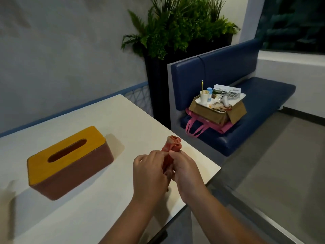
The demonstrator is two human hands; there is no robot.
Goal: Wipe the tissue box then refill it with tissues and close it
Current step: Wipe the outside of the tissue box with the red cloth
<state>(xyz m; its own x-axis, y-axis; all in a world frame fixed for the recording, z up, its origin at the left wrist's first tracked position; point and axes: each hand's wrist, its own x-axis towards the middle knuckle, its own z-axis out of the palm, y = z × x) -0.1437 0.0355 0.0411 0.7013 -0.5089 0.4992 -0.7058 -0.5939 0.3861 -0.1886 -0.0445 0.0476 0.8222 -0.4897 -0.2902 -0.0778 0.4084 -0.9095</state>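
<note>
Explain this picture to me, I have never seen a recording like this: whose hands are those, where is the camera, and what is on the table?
No machine here: a person wears a wide-angle camera on the head, so this single picture looks forward and down at their own hands. The left hand and right hand both grip a crumpled red cloth. On the white table, to their left, stands a brown tissue box with its yellow slotted lid on. Beyond, a blue bench holds a cardboard box.

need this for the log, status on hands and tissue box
Gripping red cloth: left hand and right hand. Closed tissue box sits apart, left of hands. Nothing between cloth and box.
</note>
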